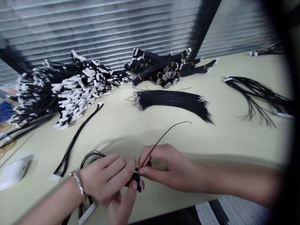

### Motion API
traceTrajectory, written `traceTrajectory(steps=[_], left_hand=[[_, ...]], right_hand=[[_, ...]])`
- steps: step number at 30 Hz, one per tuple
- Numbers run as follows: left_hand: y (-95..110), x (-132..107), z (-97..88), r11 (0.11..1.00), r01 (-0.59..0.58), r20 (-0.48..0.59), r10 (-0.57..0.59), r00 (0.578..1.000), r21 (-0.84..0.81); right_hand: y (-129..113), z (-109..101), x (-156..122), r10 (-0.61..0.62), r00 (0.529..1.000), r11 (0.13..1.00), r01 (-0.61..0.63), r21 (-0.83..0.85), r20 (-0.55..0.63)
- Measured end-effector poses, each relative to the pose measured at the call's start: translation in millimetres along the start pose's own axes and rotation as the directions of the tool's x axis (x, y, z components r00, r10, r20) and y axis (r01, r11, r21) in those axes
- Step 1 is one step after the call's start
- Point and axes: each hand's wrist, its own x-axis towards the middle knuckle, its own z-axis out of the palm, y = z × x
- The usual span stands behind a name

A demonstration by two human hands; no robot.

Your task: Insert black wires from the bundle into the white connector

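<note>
My left hand (112,178), with a bracelet at the wrist, is closed around a bundle of black wires (134,180) that ends in a white connector (140,185). Thumb and forefinger of my right hand (161,165) pinch a single black wire (161,137) by its lower end, at the connector. The wire's free end curves up and to the right over the table. Whether its tip sits inside the connector is hidden by my fingers. More of the bundle loops (92,156) out behind my left hand, and another white connector (86,214) shows below the wrist.
A finished-looking cable (79,131) lies left of my hands, before a large heap of white-ended cables (75,90). Loose black wires (173,101) lie ahead, with banded wire bundles (164,67) behind. Another wire harness (255,93) is at right, a white case (15,172) at left.
</note>
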Motion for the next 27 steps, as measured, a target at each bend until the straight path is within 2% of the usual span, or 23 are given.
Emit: traceTrajectory(steps=[4,6,10,15,18,20,22,24,27], left_hand=[[8,-2,1.0,0.988,0.153,0.037,-0.153,0.988,-0.011],[11,-3,1.3,0.978,0.206,0.041,-0.204,0.978,-0.031],[9,-2,0.5,0.992,0.127,0.010,-0.127,0.992,-0.024],[2,4,-1.0,0.999,0.041,-0.016,-0.042,0.999,-0.034],[1,4,0.6,0.996,-0.047,0.011,0.048,0.999,-0.071],[0,3,2.1,0.997,-0.038,0.013,0.039,0.999,-0.067],[-2,1,3.3,0.999,-0.023,-0.044,0.021,0.999,-0.046],[-3,1,3.8,0.999,-0.026,-0.095,0.023,0.995,-0.024],[-5,3,3.2,0.999,-0.044,-0.109,0.044,0.993,-0.002]], right_hand=[[2,0,-1,-0.134,0.991,0.986,0.132,-0.102,-0.013],[3,0,-1,-0.137,0.990,0.985,0.133,-0.106,-0.023],[3,1,0,-0.133,0.991,0.987,0.129,-0.092,-0.034],[3,3,-1,-0.005,0.998,0.994,0.012,0.107,-0.067],[3,5,-2,-0.054,0.992,0.983,0.072,0.166,-0.114],[2,5,-2,-0.109,0.986,0.980,0.128,0.154,-0.125],[3,5,-2,-0.137,0.978,0.982,0.155,0.109,-0.158],[3,5,-2,-0.134,0.970,0.987,0.148,0.055,-0.203],[3,5,-2,-0.126,0.968,0.991,0.132,0.013,-0.216]])
